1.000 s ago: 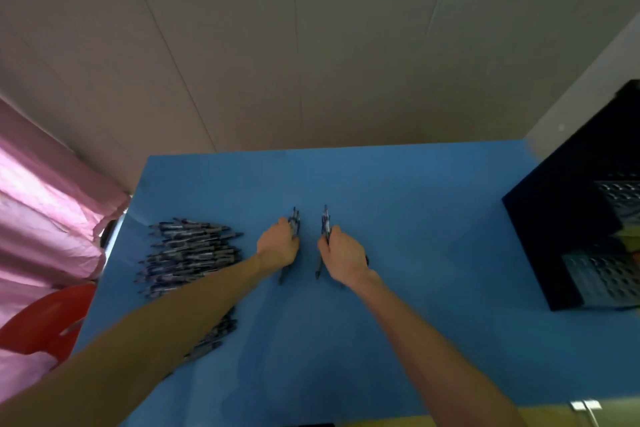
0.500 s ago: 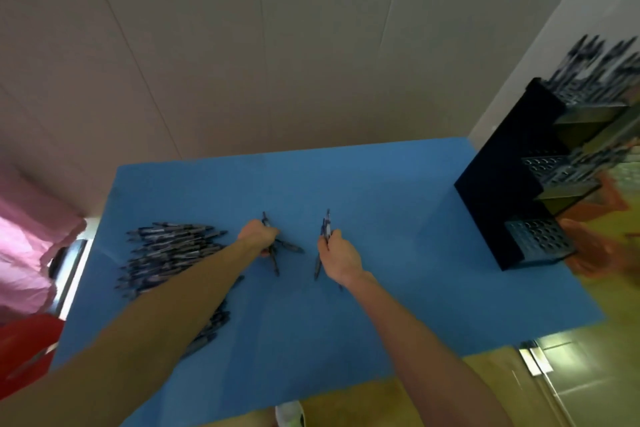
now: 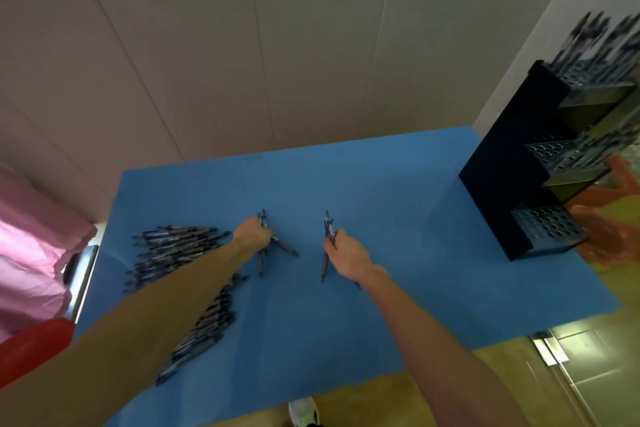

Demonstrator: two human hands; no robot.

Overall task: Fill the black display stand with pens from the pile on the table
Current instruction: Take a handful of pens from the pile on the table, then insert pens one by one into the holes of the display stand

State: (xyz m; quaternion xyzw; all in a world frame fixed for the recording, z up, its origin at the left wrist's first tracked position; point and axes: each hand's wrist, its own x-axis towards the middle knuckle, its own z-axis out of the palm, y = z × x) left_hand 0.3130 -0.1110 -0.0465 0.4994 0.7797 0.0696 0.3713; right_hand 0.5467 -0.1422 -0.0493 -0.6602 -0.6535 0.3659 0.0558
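Pale panelled walls rise behind a flat blue desk (image 3: 398, 191) with a smooth matte top. Taking the black display stand (image 3: 512, 163) at the desk's far right corner as landmark: it is a stepped, boxy stand with perforated metal tiers, and blurred pens already stand upright in its upper tiers. Well to its left, near the desk's middle, the right hand (image 3: 348, 258) has its grip curled round a small bundle of slim dark pens (image 3: 327, 229), their ends sticking out past the fist on both sides. Further left, the left hand (image 3: 252, 234) grips a few pens (image 3: 282, 245) that splay out in different directions. Beyond it, at the desk's left edge, lies the pile of pens (image 3: 173, 246), loosely stacked, partly hidden under the left forearm
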